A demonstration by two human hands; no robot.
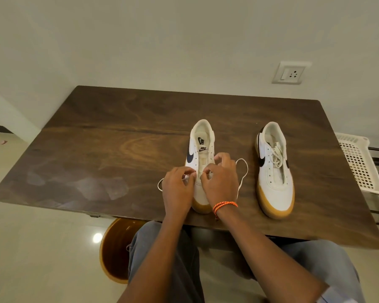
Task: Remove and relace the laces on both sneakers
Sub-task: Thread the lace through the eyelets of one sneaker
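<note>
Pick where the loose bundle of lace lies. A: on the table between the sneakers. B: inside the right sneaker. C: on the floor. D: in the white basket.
B: the bundled lace sits in the opening of the right sneaker, whose eyelets are bare, while both hands work at the left sneaker.

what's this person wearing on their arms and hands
Both forearms are bare, with no sleeves, gloves or rings visible. The right hand has an orange braided thread band looped twice around its wrist. The left hand and its wrist are bare.
</note>
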